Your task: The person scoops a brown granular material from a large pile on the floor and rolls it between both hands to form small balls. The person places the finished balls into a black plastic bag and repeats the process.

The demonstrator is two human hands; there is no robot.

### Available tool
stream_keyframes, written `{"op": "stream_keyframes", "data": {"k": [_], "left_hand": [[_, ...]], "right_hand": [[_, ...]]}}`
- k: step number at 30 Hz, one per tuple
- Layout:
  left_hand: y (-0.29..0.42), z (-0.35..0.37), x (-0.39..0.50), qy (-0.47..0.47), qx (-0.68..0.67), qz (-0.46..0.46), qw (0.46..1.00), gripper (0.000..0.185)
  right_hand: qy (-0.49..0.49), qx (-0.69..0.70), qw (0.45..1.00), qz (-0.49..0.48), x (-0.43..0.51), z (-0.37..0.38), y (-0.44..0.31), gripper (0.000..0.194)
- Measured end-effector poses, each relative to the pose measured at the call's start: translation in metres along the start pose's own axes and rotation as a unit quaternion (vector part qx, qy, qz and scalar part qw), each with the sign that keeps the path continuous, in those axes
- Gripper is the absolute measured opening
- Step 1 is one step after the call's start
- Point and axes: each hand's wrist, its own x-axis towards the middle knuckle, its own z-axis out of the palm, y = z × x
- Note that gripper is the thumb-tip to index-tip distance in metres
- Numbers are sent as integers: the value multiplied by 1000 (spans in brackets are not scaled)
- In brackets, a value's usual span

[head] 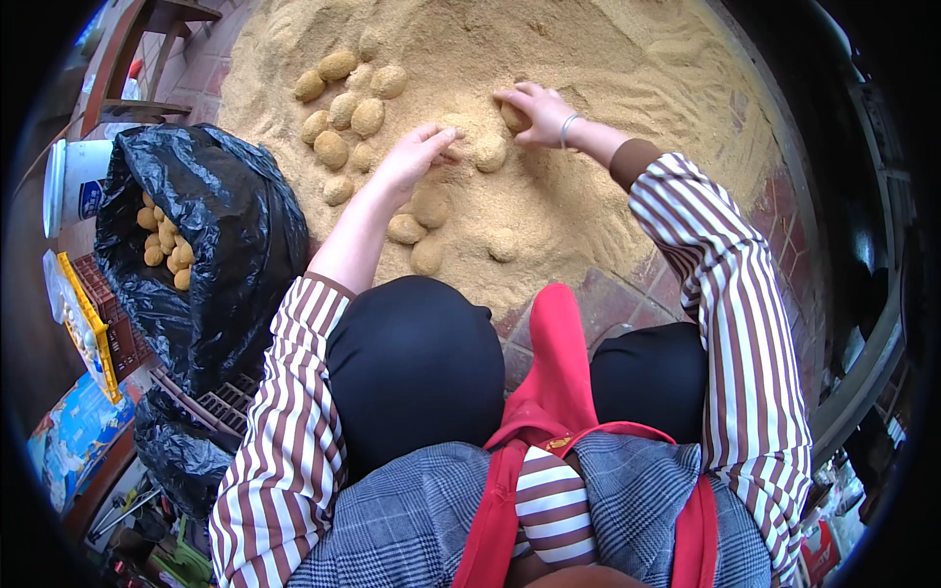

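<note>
Loose tan husk or sawdust point(588, 198) is spread in a thick layer on the floor before me. My right hand point(542, 116) curls its fingers around an egg-shaped coated ball point(514, 116) lying in it. Just left of that, my left hand point(417, 156) is held low over the husk with fingers loosely bent, and I see nothing in it. Between the two hands rests a pale, husk-covered ball point(489, 153). Several brown coated balls point(367, 117) form a group beyond my left hand. More balls point(431, 206) lie nearer my knees, one of them partly sunk in husk point(503, 244).
At my left stands an open black plastic bag point(242, 213) with several coated balls point(167, 239) inside. Behind it are a white bucket point(77, 180), a yellow crate point(92, 323) and a wooden stool point(121, 73). A dark curved edge point(867, 353) runs along the right.
</note>
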Motion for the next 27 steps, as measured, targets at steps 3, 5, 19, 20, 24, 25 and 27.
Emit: {"op": "stream_keyframes", "data": {"k": [3,5,19,20,24,25,27], "left_hand": [[4,6,-2,-5,-159,-23,987,40],[3,8,-3,-22,-276,-48,960,42],[37,76,8,-63,-501,-55,861,76],[35,68,9,-33,-482,-49,874,72],[19,34,10,26,-516,-79,853,51],[16,27,9,33,-533,-100,840,47],[11,13,7,16,-537,-41,842,37]], "right_hand": [[-38,26,998,33,-5,18,0,65],[-108,216,967,85,-12,11,-4,59],[230,250,940,10,-27,-12,-90,70],[178,223,958,-36,-30,-12,-94,72],[59,199,978,-34,-24,-26,-86,72],[51,203,978,-3,-13,-31,-77,72],[125,4,989,79,9,-40,-44,75]]}}
